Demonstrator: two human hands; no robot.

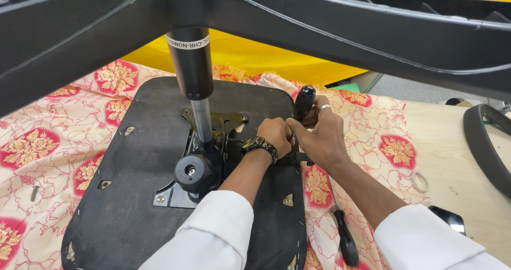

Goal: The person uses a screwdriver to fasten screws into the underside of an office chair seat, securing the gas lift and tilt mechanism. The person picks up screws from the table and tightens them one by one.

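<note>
**Both hands working at the lever on an upturned chair seat**

A black star-shaped chair base [330, 25] is looming across the top of the view, with its gas cylinder [191, 62] running down into the metal tilt mechanism [205, 158]. That mechanism is sitting bolted on the black underside of the seat [133, 185], which is lying face down on a red and cream floral cloth [48, 142] spread over a pale wooden table [452, 158].

The two hands are meeting just right of the mechanism, pressed close together. The left hand [275, 134], wearing a dark wristband, is curling shut near the mechanism's right edge; what it is pinching is hidden. The right hand [319, 137], wearing a ring, is closing around the black lever handle [304, 102]. The handle's long axis is running up and away from the person, tilted slightly right, with its lower end pointing down into the hands. The right hand is the nearer of the two to it.

A black-handled screwdriver [345, 238] is lying on the cloth below the right forearm, and a loose screw [34, 193] is resting well apart at the far left.
</note>
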